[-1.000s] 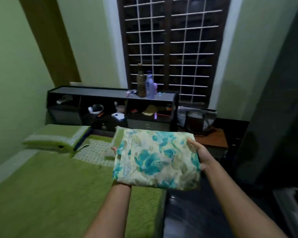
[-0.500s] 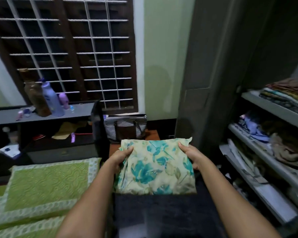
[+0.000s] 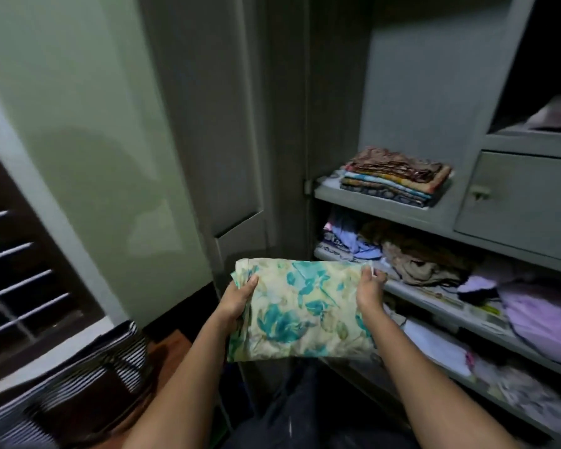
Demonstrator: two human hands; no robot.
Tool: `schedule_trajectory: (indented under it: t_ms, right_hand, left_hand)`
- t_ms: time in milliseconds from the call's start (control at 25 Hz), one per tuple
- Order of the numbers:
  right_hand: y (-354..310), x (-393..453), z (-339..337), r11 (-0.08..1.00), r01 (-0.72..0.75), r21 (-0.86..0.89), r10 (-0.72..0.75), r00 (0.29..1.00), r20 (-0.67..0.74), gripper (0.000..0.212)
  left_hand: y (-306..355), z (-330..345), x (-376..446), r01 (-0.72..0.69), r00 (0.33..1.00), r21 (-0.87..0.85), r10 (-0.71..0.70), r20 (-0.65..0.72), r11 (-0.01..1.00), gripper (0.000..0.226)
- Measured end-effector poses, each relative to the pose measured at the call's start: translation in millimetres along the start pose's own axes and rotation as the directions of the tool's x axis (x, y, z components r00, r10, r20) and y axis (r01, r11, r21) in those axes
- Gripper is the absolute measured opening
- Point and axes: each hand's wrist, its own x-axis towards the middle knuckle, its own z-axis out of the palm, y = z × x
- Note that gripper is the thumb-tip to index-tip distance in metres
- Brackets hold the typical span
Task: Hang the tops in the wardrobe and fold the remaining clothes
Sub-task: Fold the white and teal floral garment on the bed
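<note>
- A folded floral cloth (image 3: 300, 311) is held in the air before the open wardrobe (image 3: 412, 218) shelves.
- Its left edge is gripped by the left hand (image 3: 237, 301), its right edge pinched by the right hand (image 3: 370, 288), fingers curled.

The view swings from the bed to the open wardrobe (image 3: 402, 202); the folded floral cloth (image 3: 302, 309) now sits before its shelves, thumbs on top.

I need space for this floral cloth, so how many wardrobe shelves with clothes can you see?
4: the top grey shelf with a neat stack, the second with loose clothes, the third and the lowest. More may be hidden.
</note>
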Motion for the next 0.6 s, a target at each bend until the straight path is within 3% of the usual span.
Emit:
schedule_trajectory:
  t_ms: [80, 160, 200, 320, 360, 480, 560, 600]
  right_hand:
    - [-3.9, 39.8, -11.1, 1.0, 0.013, -0.018, -0.015, 0.988, -0.154, 0.015]
    - [-13.6, 75.3, -18.8, 0.999, 0.044, -0.032, -0.05, 0.974, -0.222, 0.006]
    - [-18.6, 98.6, -21.4, 0.998, 0.053, -0.039, -0.061, 0.972, -0.228, 0.011]
    - [-57.1, 145.3, -31.3, 0.999, 0.014, -0.04, -0.024, 0.966, -0.259, 0.058]
    - [-73.0, 156.7, -32.5, 0.999, 0.035, -0.038, -0.044, 0.966, -0.256, 0.063]
    - [-126.7, 194.5, -36.4, 0.956, 0.278, -0.094, -0.29, 0.943, -0.161, 0.053]
    - [-160.4, 222.4, -42.1, 0.877, 0.45, -0.166, -0.475, 0.864, -0.168, 0.031]
    - [-178.8, 236.4, -44.9, 0.833, 0.504, -0.228, -0.548, 0.81, -0.21, 0.03]
  left_hand:
    - [8.5, 31.8, 43.3, -0.018, 0.997, -0.03, 0.021, 0.068, 0.999, 0.028]
    - [17.9, 63.7, 84.2, -0.019, 0.991, -0.061, 0.027, 0.132, 0.998, 0.03]
    - [24.1, 81.6, 105.7, -0.032, 0.987, -0.069, 0.042, 0.156, 0.997, 0.03]
    - [50.9, 129.9, 165.6, -0.088, 0.974, -0.089, 0.104, 0.201, 0.992, 0.024]
    - [62.5, 144.0, 183.7, -0.113, 0.971, -0.08, 0.127, 0.204, 0.99, 0.025]
    - [111.0, 188.7, 235.6, -0.205, 0.957, -0.073, 0.215, 0.196, 0.976, 0.029]
    - [150.7, 216.2, 261.5, -0.282, 0.938, -0.077, 0.291, 0.186, 0.956, 0.03]
    - [170.3, 229.4, 277.2, -0.338, 0.917, -0.072, 0.345, 0.2, 0.939, 0.031]
